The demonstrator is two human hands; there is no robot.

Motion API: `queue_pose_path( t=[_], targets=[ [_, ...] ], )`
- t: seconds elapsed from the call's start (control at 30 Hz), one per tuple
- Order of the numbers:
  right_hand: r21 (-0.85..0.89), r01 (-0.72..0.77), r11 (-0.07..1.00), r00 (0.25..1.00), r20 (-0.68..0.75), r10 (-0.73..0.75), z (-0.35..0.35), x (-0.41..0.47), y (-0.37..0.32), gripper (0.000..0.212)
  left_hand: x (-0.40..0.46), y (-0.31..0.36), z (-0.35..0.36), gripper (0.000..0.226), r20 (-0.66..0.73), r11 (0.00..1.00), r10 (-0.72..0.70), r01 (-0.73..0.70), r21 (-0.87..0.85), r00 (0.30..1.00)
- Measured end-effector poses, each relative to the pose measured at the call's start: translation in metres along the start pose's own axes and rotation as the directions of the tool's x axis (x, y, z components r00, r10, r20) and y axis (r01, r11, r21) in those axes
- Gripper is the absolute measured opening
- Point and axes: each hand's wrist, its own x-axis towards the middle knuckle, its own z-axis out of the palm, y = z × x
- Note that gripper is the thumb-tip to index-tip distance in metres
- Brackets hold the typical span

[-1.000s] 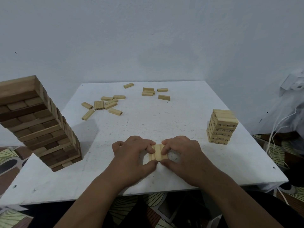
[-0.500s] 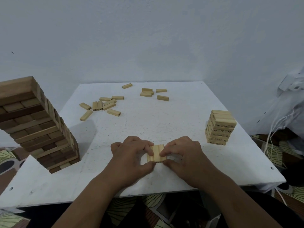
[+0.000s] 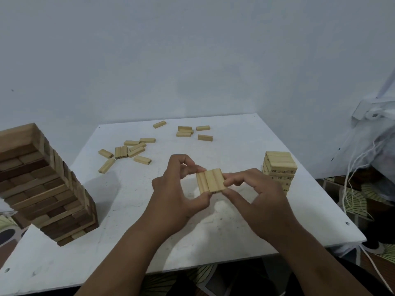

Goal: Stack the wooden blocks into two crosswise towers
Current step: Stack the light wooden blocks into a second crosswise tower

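Note:
Three pale wooden blocks (image 3: 210,180) lie side by side as one flat row, held above the white table (image 3: 213,236). My left hand (image 3: 177,193) pinches the row's left side and my right hand (image 3: 256,195) pinches its right side. A short tower of pale numbered blocks (image 3: 280,169) stands just right of my right hand, partly hidden by it. A tall tower of darker, larger blocks (image 3: 40,184) stands at the table's left edge. Several loose pale blocks (image 3: 128,151) lie at the far left of the table, and more loose blocks (image 3: 192,132) near the far edge.
A grey wall rises behind the table. White cloth and cords (image 3: 363,167) hang to the right of the table. Patterned floor covering (image 3: 350,201) shows past the table's right and near edges.
Both hands have lifted the row of three blocks off the table and carried it up and to the right, nearer the small pale tower.

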Motion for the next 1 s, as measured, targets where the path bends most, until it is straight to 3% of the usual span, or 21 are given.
queue_pose_path(
  t=[0.1,0.4,1.0],
  targets=[
    [-0.068,-0.039,0.997,0.997,-0.067,0.035,-0.018,0.005,-0.001,0.031,0.015,0.021,0.006,0.062,0.022,0.999,0.043,-0.042,-0.019,0.999],
    [0.033,-0.078,0.996,0.963,-0.257,0.083,-0.077,0.014,0.020,0.022,0.058,0.070,0.050,0.059,0.085,0.988,0.125,-0.116,-0.098,0.989],
    [0.089,-0.323,0.942,0.918,-0.213,0.335,-0.098,0.012,0.065,0.028,0.085,0.076,0.108,0.065,0.154,0.991,0.125,-0.130,0.022,0.980]
  ],
)
